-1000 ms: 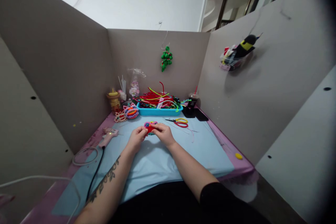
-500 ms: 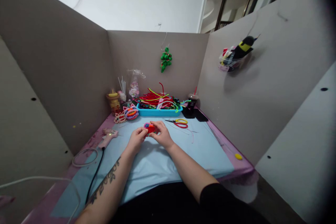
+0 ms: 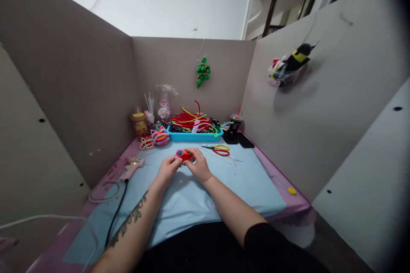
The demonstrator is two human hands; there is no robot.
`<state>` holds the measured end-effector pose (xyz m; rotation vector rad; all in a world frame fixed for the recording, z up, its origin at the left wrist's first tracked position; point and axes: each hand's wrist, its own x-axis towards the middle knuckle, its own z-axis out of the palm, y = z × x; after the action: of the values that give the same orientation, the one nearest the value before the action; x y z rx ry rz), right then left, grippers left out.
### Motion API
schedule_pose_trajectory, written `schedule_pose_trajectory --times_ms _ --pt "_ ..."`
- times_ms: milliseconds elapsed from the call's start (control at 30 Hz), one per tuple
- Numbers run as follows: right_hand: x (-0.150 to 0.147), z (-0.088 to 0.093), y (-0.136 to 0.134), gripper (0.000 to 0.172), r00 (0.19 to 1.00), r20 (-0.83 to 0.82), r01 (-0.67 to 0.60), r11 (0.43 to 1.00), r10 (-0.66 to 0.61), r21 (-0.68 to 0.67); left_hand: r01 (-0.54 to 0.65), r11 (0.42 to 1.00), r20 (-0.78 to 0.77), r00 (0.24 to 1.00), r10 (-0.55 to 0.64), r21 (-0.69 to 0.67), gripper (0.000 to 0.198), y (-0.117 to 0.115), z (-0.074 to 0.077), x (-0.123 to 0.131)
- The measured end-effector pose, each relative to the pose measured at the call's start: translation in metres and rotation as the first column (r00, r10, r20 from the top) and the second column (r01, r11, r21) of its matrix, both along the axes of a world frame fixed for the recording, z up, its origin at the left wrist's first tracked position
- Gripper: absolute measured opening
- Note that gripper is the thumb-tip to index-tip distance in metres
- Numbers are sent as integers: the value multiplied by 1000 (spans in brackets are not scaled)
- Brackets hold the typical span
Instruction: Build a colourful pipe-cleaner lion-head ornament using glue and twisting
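Both of my hands meet over the light blue mat (image 3: 192,196) around a small red and pink pipe-cleaner figure (image 3: 183,154). My left hand (image 3: 168,168) pinches its left side with curled fingers. My right hand (image 3: 199,165) closes on its right side, fingertips pressed onto the red part. The figure is lifted slightly off the mat, partly hidden by my fingers. A blue tray (image 3: 194,136) heaped with coloured pipe cleaners stands just beyond my hands.
Yellow-and-red scissors (image 3: 218,149) lie right of my hands. A pink glue gun (image 3: 132,166) with a black cord rests at the left. Finished pipe-cleaner faces (image 3: 156,136), a jar (image 3: 139,123), a drink cup (image 3: 235,122) and a phone (image 3: 245,140) line the back. Cardboard walls enclose the desk.
My hands have shifted very little; the right fingers have crept further over the red part of the figure. Everything else stays where it was.
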<state>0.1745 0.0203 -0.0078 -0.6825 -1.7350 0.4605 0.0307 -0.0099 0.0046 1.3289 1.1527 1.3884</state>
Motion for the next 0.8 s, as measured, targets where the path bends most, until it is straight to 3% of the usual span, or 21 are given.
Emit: schedule_pose_trajectory --times_ms 167,267,333,500,633,800 --pt "-6 -6 5 54 979 -183 44 965 -93 -258 -62 997 -47 997 65 49 31 -1 0 2" --pt "-11 -7 7 37 961 -274 -77 910 -41 -406 -80 994 -64 994 84 69 33 -1 1 4" --pt "-12 -6 7 21 944 -327 -188 892 48 -412 -83 993 -73 993 89 83 32 -2 2 5" --pt "-14 -2 2 24 887 -446 -322 853 120 -411 -92 990 -115 988 105 110 30 -2 1 6" --pt "-8 -1 4 20 908 -407 -269 880 96 -392 -68 984 -212 972 104 167 27 -2 0 5" --pt "3 -3 8 14 971 -207 -192 896 116 -400 -54 979 -232 967 101 198 23 -2 1 -1"
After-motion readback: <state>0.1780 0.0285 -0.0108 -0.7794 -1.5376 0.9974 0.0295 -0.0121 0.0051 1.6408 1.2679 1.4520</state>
